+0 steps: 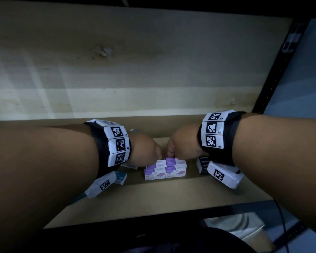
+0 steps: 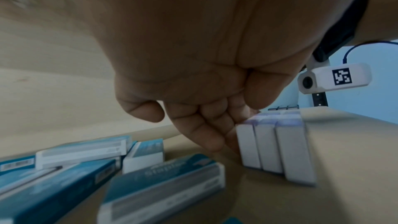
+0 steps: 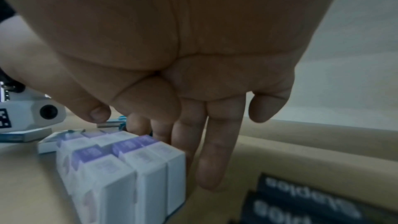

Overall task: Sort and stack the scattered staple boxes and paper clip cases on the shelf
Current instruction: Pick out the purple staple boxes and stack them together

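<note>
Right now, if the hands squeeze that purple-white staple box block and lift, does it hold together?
Probably not as one piece: the purple-white staple box block is separate small boxes, seams visible. Rigid cardboard, so squeezing from both sides likely works. Smooth faces may slip, and staples probably make them heavy for their size. Sliding looks safer; flat bases, no rolling.

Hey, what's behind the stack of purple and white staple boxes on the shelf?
Behind the purple and white staple boxes, both hands: left hand and right hand reach over the back. Their fingers hang straight behind it. The shelf there is mostly hidden.
</note>
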